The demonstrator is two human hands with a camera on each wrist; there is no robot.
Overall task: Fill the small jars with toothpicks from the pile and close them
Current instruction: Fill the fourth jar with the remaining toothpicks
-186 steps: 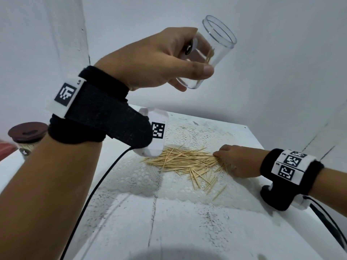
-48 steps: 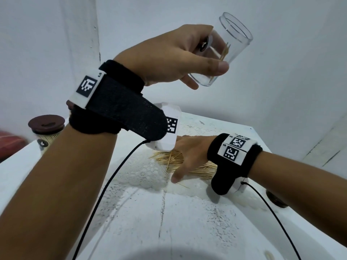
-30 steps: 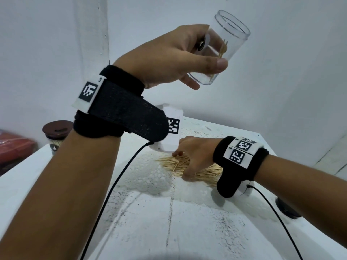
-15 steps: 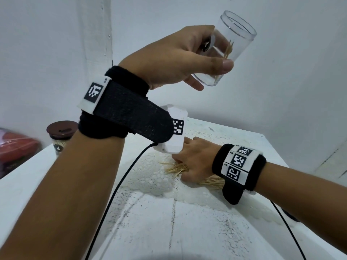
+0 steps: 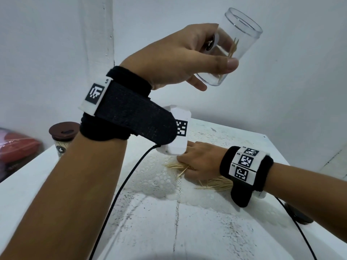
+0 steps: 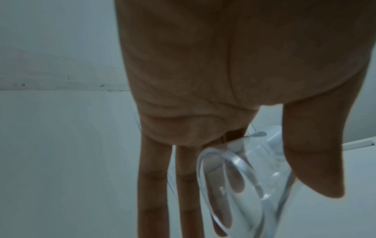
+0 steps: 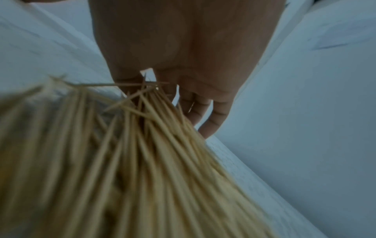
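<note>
Left hand (image 5: 180, 57) gripping clear jar (image 5: 234, 47) in upper right of frame, mouth tilted up-right, a few toothpicks inside. Right hand (image 5: 199, 162) lying over toothpick pile (image 5: 216, 184) on lace doily (image 5: 157, 182), centre right; fingers curling into the sticks. Lidded, filled jar (image 5: 62, 136) standing at left edge of white table (image 5: 169, 231).

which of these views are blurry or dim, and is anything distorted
Head view: bright and mostly sharp, though its wide lens bows the left forearm and the table. Left wrist view: dim and bluish, the glass jar soft. Right wrist view: also dim, the nearest toothpicks smeared out of focus.
</note>
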